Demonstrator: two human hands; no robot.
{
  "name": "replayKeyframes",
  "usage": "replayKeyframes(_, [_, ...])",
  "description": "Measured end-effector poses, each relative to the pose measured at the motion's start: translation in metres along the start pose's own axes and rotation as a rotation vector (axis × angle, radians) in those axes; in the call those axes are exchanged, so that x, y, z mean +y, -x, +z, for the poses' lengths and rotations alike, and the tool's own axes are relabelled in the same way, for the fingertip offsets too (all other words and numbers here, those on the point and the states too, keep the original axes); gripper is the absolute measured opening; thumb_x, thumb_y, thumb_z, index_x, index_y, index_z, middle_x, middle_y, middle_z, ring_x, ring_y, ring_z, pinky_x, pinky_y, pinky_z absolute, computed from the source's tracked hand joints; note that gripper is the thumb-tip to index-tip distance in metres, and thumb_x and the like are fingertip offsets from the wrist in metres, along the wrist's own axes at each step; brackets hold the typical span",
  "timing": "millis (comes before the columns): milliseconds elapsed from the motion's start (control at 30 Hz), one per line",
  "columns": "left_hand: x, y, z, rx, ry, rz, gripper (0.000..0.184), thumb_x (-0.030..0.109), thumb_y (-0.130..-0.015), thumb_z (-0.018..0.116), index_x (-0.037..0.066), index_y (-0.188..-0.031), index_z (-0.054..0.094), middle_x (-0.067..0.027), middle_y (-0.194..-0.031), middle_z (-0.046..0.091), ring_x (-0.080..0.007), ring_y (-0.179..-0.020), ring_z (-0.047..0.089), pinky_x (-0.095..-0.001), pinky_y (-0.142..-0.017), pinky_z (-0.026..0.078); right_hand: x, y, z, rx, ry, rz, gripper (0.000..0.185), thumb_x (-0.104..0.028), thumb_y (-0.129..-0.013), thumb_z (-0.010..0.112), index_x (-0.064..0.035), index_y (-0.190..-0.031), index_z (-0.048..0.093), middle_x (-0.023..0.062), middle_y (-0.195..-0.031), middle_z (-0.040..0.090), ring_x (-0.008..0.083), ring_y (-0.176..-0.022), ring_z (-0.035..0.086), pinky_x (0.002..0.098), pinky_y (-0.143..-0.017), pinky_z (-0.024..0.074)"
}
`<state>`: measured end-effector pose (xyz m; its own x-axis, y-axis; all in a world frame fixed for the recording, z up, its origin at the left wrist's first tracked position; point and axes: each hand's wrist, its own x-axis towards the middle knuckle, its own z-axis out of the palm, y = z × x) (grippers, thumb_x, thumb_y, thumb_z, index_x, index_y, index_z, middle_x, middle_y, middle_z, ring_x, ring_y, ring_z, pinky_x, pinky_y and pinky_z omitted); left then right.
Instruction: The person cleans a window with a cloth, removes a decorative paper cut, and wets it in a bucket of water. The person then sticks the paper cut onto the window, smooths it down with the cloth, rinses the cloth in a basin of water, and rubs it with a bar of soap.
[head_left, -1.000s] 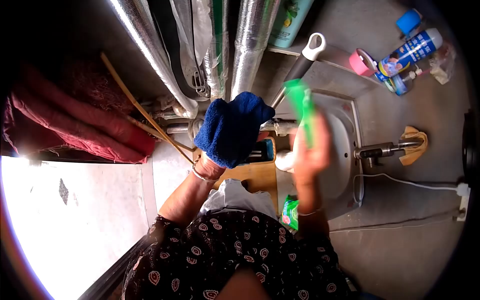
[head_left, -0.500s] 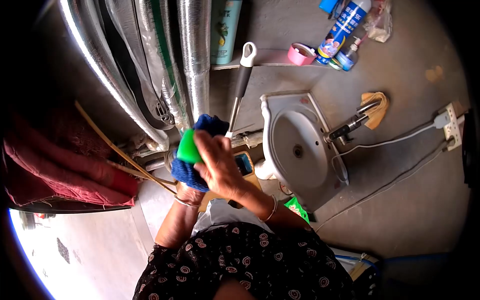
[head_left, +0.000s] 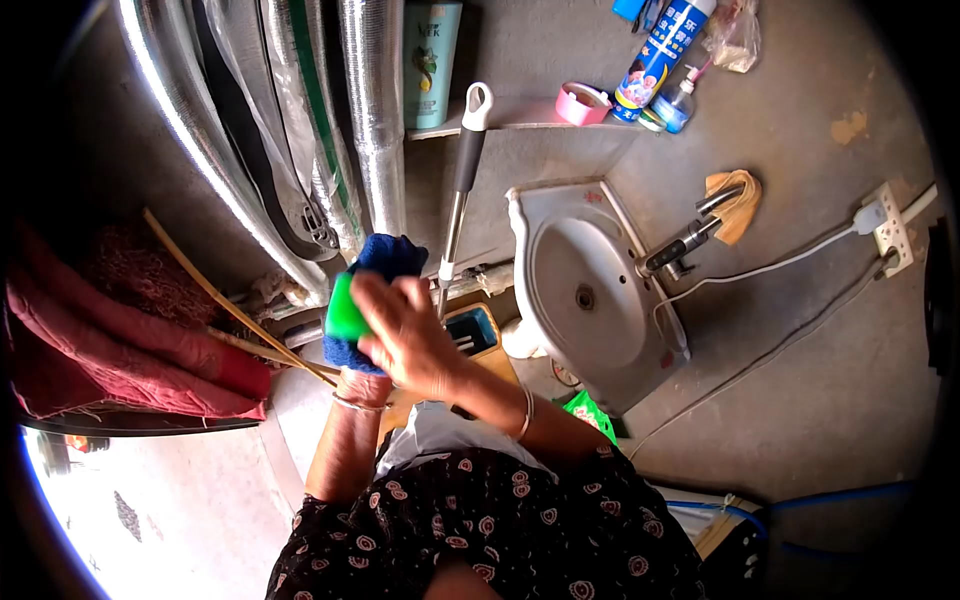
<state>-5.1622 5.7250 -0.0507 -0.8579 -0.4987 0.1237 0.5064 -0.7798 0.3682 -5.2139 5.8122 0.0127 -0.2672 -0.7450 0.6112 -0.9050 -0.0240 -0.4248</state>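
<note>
A dark blue knitted cloth (head_left: 392,255) is held up in front of me. My left hand (head_left: 362,386) reaches into or behind it from below; its fingers are hidden by the cloth and only the wrist area shows, with a bangle. My right hand (head_left: 412,335) lies across the front of the cloth, fingers closed around a bright green block (head_left: 346,312), which presses against the blue fabric. The block is smeared by motion; whether it is soap, a sponge or a brush I cannot tell.
A white washbasin (head_left: 590,265) with a tap (head_left: 680,245) stands to the right. Behind my hands is a long-handled tool (head_left: 467,160). A shelf (head_left: 520,128) bears a green bottle (head_left: 432,70), pink dish (head_left: 583,103) and blue spray can (head_left: 660,60). Red padded fabric (head_left: 150,345) hangs left.
Both hands, with the cloth and the green block, have shifted a little left in view. The right hand has moved slightly over the cloth. The view has also shifted slightly.
</note>
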Motion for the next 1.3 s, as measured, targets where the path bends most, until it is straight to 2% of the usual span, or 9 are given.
replayKeyframes(167, [0.008, -0.009, 0.042, -0.036, -0.363, 0.130, 0.043, 0.029, -0.100, 0.037, 0.003, -0.134, 0.043, -0.0099, -0.132, 0.051, -0.0231, -0.120, 0.049, -0.0343, -0.105, 0.036, 0.015, -0.022, -0.024, 0.004, 0.106, 0.121, 0.061, -0.019, -0.086, 0.062, -0.0017, -0.139, 0.036, 0.0209, -0.137, 0.044, 0.0318, -0.107, 0.046, 0.0438, -0.096, 0.0323])
replayKeyframes(267, [0.011, -0.005, 0.026, -0.210, 0.339, -0.175, 0.047, 0.040, -0.100, 0.035, 0.012, -0.137, 0.041, -0.0090, -0.143, 0.041, -0.0268, -0.130, 0.038, -0.0391, -0.112, 0.028, -0.014, 0.009, -0.006, -0.009, 0.013, -0.009, 0.073, -0.019, -0.080, 0.069, -0.0037, -0.142, 0.033, 0.0171, -0.140, 0.043, 0.0354, -0.103, 0.044, 0.0446, -0.095, 0.0361])
replayKeyframes(467, [0.010, -0.007, 0.074, -0.063, -1.159, 0.345, 0.036, 0.028, -0.091, 0.052, 0.004, -0.118, 0.053, -0.0146, -0.120, 0.057, -0.0300, -0.111, 0.054, -0.0379, -0.095, 0.043, 0.023, -0.034, -0.031, 0.039, 0.176, 0.135, 0.066, -0.017, -0.081, 0.067, -0.0026, -0.138, 0.036, 0.0154, -0.132, 0.046, 0.0340, -0.098, 0.043, 0.0429, -0.092, 0.0359])
replayKeyframes(667, [0.007, -0.003, 0.031, -0.116, 0.435, -0.139, 0.052, 0.045, -0.098, 0.038, 0.008, -0.134, 0.044, -0.0087, -0.132, 0.050, -0.0256, -0.121, 0.047, -0.0381, -0.110, 0.030, -0.019, 0.001, -0.017, -0.065, 0.058, -0.050, 0.069, -0.018, -0.079, 0.068, -0.0029, -0.140, 0.038, 0.0159, -0.139, 0.045, 0.0345, -0.103, 0.044, 0.0439, -0.098, 0.0337])
replayKeyframes(833, [0.037, -0.011, 0.106, -0.131, -1.598, 0.270, 0.039, 0.025, -0.094, 0.048, 0.008, -0.129, 0.047, -0.0068, -0.128, 0.053, -0.0212, -0.115, 0.051, -0.0327, -0.101, 0.037, 0.032, -0.043, -0.036, 0.071, 0.331, 0.044, 0.066, -0.018, -0.079, 0.068, -0.0029, -0.137, 0.039, 0.0146, -0.131, 0.049, 0.0317, -0.101, 0.044, 0.0410, -0.092, 0.0360])
replayKeyframes(867, [0.019, -0.018, 0.081, -0.230, -1.119, 0.270, 0.040, 0.028, -0.094, 0.046, 0.009, -0.130, 0.046, -0.0063, -0.128, 0.053, -0.0236, -0.116, 0.050, -0.0338, -0.101, 0.037, 0.028, -0.043, -0.041, 0.017, 0.325, 0.093, 0.066, -0.019, -0.081, 0.067, -0.0020, -0.137, 0.038, 0.0148, -0.132, 0.049, 0.0321, -0.101, 0.044, 0.0413, -0.092, 0.0353])
replayKeyframes(1167, [0.055, 0.002, 0.116, 0.077, -1.821, -0.119, 0.048, 0.026, -0.084, 0.060, 0.008, -0.128, 0.051, -0.0107, -0.130, 0.054, -0.0269, -0.120, 0.049, -0.0373, -0.100, 0.038, 0.018, -0.048, -0.032, -0.035, 0.317, -0.025, 0.066, -0.022, -0.078, 0.069, -0.0048, -0.136, 0.042, 0.0122, -0.130, 0.051, 0.0317, -0.099, 0.044, 0.0449, -0.089, 0.0369])
replayKeyframes(1233, [0.037, -0.008, 0.081, -0.179, -2.168, 0.695, 0.047, 0.024, -0.080, 0.062, 0.009, -0.124, 0.055, -0.0099, -0.127, 0.056, -0.0296, -0.117, 0.051, -0.0361, -0.098, 0.040, 0.042, -0.051, -0.033, 0.042, 0.370, 0.045, 0.054, -0.021, -0.085, 0.064, -0.0042, -0.133, 0.046, 0.0125, -0.125, 0.054, 0.0302, -0.095, 0.046, 0.0430, -0.086, 0.0388])
replayKeyframes(1300, [0.038, -0.009, 0.077, -0.208, -2.188, 0.768, 0.045, 0.023, -0.081, 0.061, 0.011, -0.124, 0.055, -0.0090, -0.126, 0.057, -0.0289, -0.116, 0.052, -0.0361, -0.097, 0.041, 0.063, -0.040, -0.040, -0.011, -0.062, 0.365, 0.048, -0.032, -0.095, 0.053, -0.0040, -0.134, 0.048, 0.0121, -0.120, 0.059, 0.0228, -0.092, 0.052, 0.0354, -0.084, 0.0411])
